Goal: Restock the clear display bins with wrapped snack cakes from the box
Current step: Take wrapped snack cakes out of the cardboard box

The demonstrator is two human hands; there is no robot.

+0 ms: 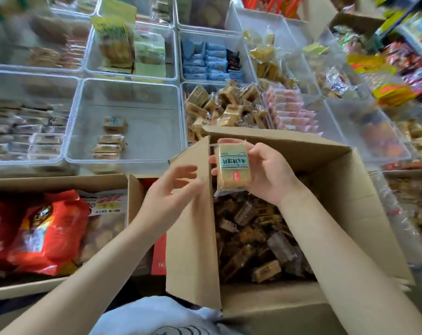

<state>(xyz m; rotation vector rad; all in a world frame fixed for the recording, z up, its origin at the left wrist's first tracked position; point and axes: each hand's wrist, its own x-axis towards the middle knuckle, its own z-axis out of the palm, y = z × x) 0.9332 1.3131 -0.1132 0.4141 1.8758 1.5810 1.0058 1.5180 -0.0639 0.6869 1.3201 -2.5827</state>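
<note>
My right hand (265, 172) grips a wrapped snack cake (232, 165) with a green-and-white label, holding it upright above the open cardboard box (345, 189). Many more wrapped cakes (253, 240) lie piled inside the box. My left hand (173, 189) hovers just left of the box's raised flap (193, 233), fingers loosely spread and holding nothing. A clear display bin (142, 141) stands ahead to the left with a few of the same cakes (109, 146) in it. The bin to its right (184, 105) is heaped with similar cakes.
A second cardboard box (60, 182) at the left holds red snack bags (36, 233). Several more clear bins with other wrapped snacks fill the shelf behind, including blue packets (210, 61) and pink packets (294, 112). Loose snack bags crowd the right side.
</note>
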